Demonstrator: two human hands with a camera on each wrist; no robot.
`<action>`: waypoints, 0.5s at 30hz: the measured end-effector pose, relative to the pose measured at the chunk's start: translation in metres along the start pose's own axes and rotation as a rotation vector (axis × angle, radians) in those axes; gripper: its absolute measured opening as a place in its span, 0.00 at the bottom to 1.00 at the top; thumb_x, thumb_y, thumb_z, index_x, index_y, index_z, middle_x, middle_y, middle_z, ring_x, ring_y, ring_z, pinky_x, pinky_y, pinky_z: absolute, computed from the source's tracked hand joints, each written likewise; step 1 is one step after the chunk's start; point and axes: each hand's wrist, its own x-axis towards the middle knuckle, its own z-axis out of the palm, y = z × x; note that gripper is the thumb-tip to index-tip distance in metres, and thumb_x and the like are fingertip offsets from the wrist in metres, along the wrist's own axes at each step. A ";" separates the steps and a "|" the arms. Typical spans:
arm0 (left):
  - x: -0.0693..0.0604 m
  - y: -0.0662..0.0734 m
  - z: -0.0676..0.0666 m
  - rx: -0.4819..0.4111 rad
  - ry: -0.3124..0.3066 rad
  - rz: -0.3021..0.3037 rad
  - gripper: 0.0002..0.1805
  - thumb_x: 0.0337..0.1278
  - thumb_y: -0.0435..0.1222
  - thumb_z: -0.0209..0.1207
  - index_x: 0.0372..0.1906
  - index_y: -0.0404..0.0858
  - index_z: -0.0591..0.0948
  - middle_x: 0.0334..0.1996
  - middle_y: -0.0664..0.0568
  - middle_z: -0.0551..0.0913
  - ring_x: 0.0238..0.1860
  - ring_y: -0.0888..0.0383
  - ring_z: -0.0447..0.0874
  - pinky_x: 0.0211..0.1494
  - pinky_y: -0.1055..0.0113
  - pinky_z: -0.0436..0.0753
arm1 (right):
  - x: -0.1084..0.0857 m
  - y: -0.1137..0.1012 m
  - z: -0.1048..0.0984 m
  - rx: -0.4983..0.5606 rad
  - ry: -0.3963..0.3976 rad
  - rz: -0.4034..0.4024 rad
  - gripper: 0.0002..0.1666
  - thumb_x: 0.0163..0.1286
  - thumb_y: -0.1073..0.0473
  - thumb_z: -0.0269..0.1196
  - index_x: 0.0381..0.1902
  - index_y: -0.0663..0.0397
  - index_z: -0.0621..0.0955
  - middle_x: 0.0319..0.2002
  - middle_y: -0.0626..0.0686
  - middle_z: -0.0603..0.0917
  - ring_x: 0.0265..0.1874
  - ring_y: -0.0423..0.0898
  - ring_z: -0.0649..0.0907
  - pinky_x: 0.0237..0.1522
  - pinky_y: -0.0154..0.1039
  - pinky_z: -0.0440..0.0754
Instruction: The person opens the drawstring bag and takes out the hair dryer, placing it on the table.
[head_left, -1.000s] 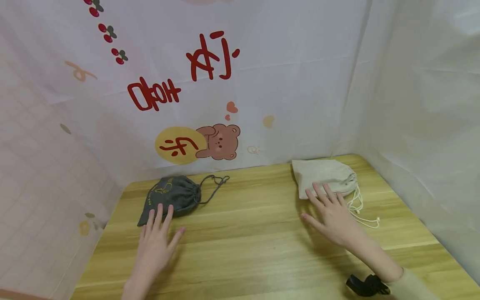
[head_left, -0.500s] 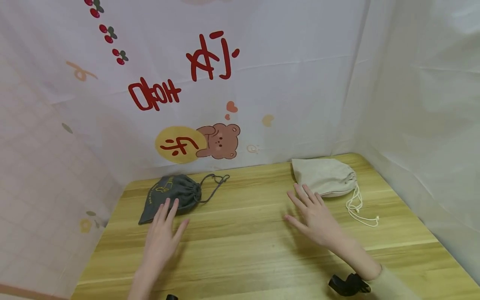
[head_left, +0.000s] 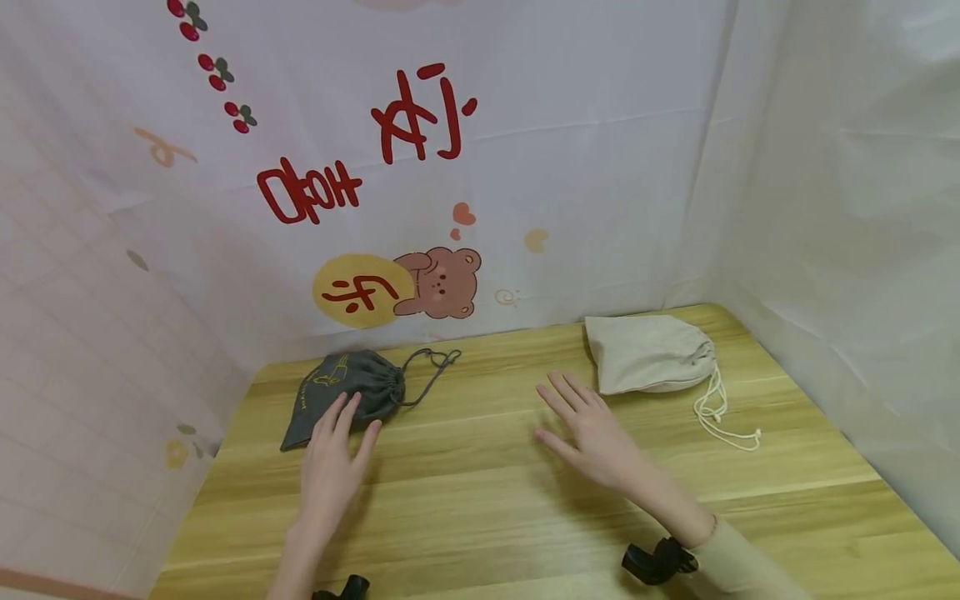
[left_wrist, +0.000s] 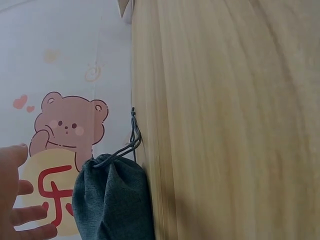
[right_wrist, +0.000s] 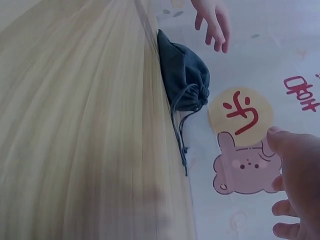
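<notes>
A dark grey drawstring bag (head_left: 352, 387) with yellow print lies at the table's back left. My left hand (head_left: 330, 467) hovers at its near edge, fingers spread and empty; the left wrist view has the bag (left_wrist: 114, 200) beside that hand (left_wrist: 15, 195). At the back right lies a cream drawstring bag (head_left: 648, 354), its white cords trailing to the right. Left of and nearer than the cream bag, my right hand (head_left: 600, 442) is held over the wood with fingers extended, holding nothing. The right wrist view shows both the right hand (right_wrist: 300, 180) and the grey bag (right_wrist: 182, 75).
The wooden table (head_left: 480, 500) is bordered by white printed cloth (head_left: 600, 167) at the back and both sides. Black wrist devices sit at the left wrist (head_left: 348, 588) and right wrist (head_left: 658, 560).
My right hand has moved left, away from the cream bag, which is now fully uncovered. My left hand has shifted slightly right and forward. Both bags lie where they were.
</notes>
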 end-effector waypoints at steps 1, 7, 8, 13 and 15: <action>0.001 -0.001 0.002 -0.005 0.008 -0.003 0.33 0.75 0.46 0.62 0.76 0.38 0.72 0.77 0.35 0.70 0.74 0.31 0.70 0.70 0.31 0.74 | 0.002 -0.001 0.002 0.010 0.002 -0.001 0.42 0.75 0.43 0.66 0.79 0.54 0.70 0.80 0.65 0.67 0.80 0.69 0.66 0.76 0.69 0.68; 0.011 -0.001 0.011 -0.011 0.019 -0.009 0.31 0.75 0.47 0.61 0.75 0.38 0.73 0.76 0.36 0.71 0.74 0.32 0.70 0.71 0.33 0.75 | 0.013 -0.009 0.011 0.071 -0.010 0.020 0.40 0.75 0.43 0.66 0.78 0.53 0.72 0.80 0.63 0.68 0.80 0.66 0.67 0.76 0.67 0.69; 0.012 -0.001 0.012 -0.012 0.019 -0.010 0.31 0.75 0.47 0.61 0.75 0.38 0.73 0.75 0.36 0.71 0.74 0.33 0.70 0.71 0.33 0.75 | 0.015 -0.010 0.012 0.076 -0.012 0.022 0.40 0.75 0.43 0.66 0.78 0.53 0.72 0.79 0.62 0.69 0.80 0.66 0.67 0.76 0.67 0.70; 0.020 0.001 0.018 -0.019 0.042 -0.001 0.29 0.74 0.46 0.63 0.73 0.38 0.76 0.74 0.38 0.74 0.73 0.34 0.72 0.68 0.34 0.78 | 0.022 -0.016 0.020 0.089 -0.010 0.023 0.38 0.75 0.44 0.66 0.77 0.53 0.73 0.79 0.62 0.70 0.79 0.65 0.69 0.75 0.67 0.71; 0.023 0.001 0.021 -0.021 0.061 0.006 0.28 0.73 0.46 0.63 0.72 0.38 0.77 0.72 0.38 0.75 0.72 0.34 0.73 0.67 0.34 0.78 | 0.026 -0.019 0.023 0.097 -0.012 0.023 0.38 0.75 0.43 0.66 0.76 0.54 0.73 0.79 0.62 0.71 0.79 0.65 0.69 0.76 0.66 0.70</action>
